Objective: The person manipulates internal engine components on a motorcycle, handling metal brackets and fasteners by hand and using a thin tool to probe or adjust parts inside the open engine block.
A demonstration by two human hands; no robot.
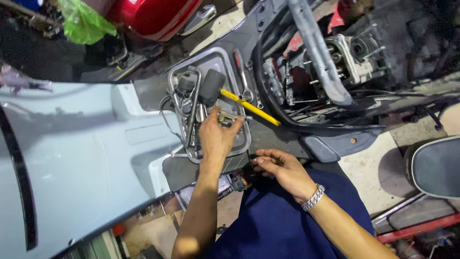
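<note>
My left hand reaches into a metal tray and pinches a small metal part between thumb and fingers. In the tray lie a rubber mallet with a yellow handle, a bent metal bracket and a wrench. My right hand, with a metal watch band at the wrist, rests near the tray's lower edge with curled fingers that touch a small dark object; what it is I cannot tell.
A pale grey scooter body panel fills the left. The stripped scooter frame and engine lie at the upper right, a grey tube crossing them. A red scooter body and a green bag are at the top. A dark seat sits right.
</note>
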